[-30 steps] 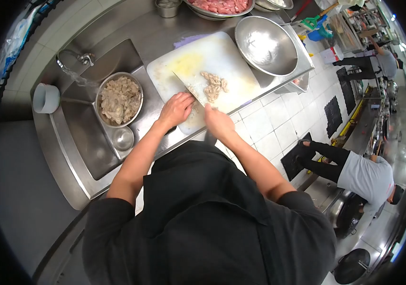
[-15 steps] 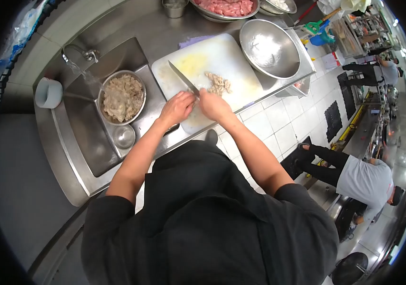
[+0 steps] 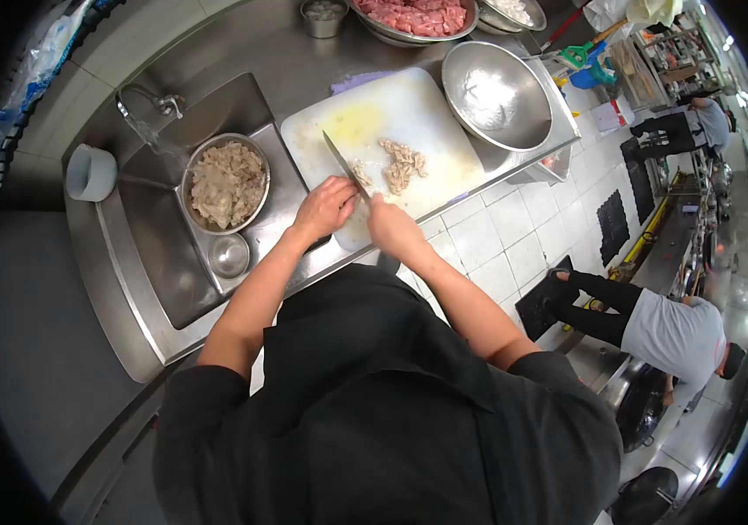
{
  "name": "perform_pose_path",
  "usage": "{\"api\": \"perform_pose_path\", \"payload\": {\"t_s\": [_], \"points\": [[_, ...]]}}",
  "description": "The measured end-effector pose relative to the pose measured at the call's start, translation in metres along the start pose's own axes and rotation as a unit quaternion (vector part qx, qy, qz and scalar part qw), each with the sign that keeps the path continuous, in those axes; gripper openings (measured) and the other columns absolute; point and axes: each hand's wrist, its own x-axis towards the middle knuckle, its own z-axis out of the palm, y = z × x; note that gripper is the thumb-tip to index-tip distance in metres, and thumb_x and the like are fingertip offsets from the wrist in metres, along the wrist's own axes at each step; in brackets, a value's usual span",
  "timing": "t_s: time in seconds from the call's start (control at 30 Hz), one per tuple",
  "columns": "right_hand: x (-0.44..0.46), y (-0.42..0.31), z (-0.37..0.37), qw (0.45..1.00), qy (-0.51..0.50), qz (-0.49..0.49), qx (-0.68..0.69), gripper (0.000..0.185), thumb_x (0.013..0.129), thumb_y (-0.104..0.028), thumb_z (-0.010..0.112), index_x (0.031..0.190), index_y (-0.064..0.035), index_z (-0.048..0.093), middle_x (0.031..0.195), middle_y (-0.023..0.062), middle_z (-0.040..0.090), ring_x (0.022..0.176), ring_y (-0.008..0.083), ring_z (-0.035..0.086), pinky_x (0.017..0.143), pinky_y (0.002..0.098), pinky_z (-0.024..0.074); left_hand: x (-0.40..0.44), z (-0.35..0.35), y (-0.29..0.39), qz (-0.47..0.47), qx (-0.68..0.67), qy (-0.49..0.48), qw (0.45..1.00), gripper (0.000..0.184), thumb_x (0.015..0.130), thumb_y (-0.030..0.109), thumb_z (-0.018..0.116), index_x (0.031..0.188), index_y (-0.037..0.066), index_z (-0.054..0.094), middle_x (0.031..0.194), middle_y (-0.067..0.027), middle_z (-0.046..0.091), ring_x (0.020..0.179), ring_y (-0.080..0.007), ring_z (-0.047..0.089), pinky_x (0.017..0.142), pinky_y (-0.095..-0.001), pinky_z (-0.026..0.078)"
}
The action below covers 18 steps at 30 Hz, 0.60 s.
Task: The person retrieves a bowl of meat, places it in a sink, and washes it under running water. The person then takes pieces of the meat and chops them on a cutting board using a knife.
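Observation:
A white cutting board (image 3: 321, 131) with yellow stains lies on the steel counter. My right hand (image 3: 394, 229) is closed round the handle of a kitchen knife (image 3: 341, 157), whose blade points away to the upper left. My left hand (image 3: 327, 206) has its fingers curled down on the board, close against the left side of the blade. What sits under those fingertips is hidden. Right of the blade lie a few small pale slices (image 3: 361, 171). A larger heap of pale, cut meat-like pieces (image 3: 403, 166) is farther right on the board.
Left, a sink (image 3: 151, 249) holds a bowl of pale pieces (image 3: 227, 179) near the running faucet (image 3: 164, 103), plus a small metal bowl (image 3: 229, 255). A large steel bowl (image 3: 501, 96) stands right of the board, raw meat (image 3: 413, 16) behind. Two people work across the tiled floor.
The knife and my right hand have shifted slightly down and right. Small slices now show beside the blade, and the right heap looks larger. The nearer person's arm has moved.

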Motion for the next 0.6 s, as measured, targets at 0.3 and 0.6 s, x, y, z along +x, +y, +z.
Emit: {"api": "perform_pose_path", "payload": {"t_s": [0.3,0.6], "points": [[0.025,-0.002,-0.046,0.999,0.025,-0.038,-0.007,0.022,0.095,-0.01,0.048,0.111,0.0043,0.053,0.09,0.0336,0.069,0.087,0.0519,0.067,0.078,0.0601,0.0523,-0.007,-0.013,0.004,0.018,0.001,-0.021,1.0,0.022,0.084,0.007,0.071,0.106,0.003,0.071,0.117,-0.0114,0.067,0.11,-0.0309,0.062,0.089,-0.0408,0.055],[0.015,-0.003,0.001,0.999,0.004,-0.037,-0.039,0.022,0.096,-0.01,0.047,0.112,0.0027,0.055,0.089,0.0306,0.07,0.086,0.0469,0.07,0.073,0.0578,0.0543,-0.011,-0.014,0.003,0.004,0.013,-0.031,0.999,0.025,0.082,0.007,0.071,0.107,0.003,0.071,0.116,-0.0103,0.067,0.113,-0.03,0.061,0.092,-0.0405,0.055]]}}
